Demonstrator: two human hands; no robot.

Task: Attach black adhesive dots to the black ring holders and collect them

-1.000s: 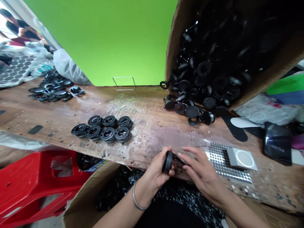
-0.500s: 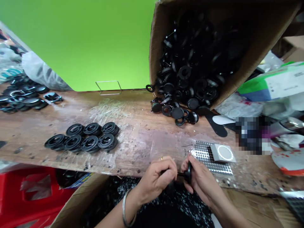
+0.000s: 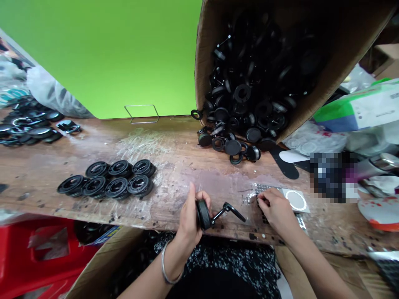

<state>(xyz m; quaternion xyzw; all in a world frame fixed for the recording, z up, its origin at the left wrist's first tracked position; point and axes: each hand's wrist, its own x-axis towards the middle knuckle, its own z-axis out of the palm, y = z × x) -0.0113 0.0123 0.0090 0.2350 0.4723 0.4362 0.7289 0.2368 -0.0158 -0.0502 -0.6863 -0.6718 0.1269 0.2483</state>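
Observation:
My left hand (image 3: 190, 218) is wrapped round a black disc-shaped part with a ribbed rim (image 3: 203, 214), held on edge above the front of the bench. From that part a thin jointed arm with a flat black ring (image 3: 235, 211) sticks out to the right. My right hand (image 3: 276, 209) is closed in a pinch over the silver dotted sheet (image 3: 301, 222); what its fingertips hold, if anything, is hidden. Just beyond that hand, a pale grey block with a white circle (image 3: 295, 201) sits on the sheet.
Several coiled black discs (image 3: 116, 187) lie in two rows on the wooden bench (image 3: 183, 166). A tipped cardboard box (image 3: 201, 62) spills black parts at the back. Left of it stands a green panel (image 3: 124, 54). A red plastic stool (image 3: 18, 257) is at lower left.
My hands have moved apart. The left now holds the black disc part, with its arm and ring showing; the right has moved right onto the dotted sheet.

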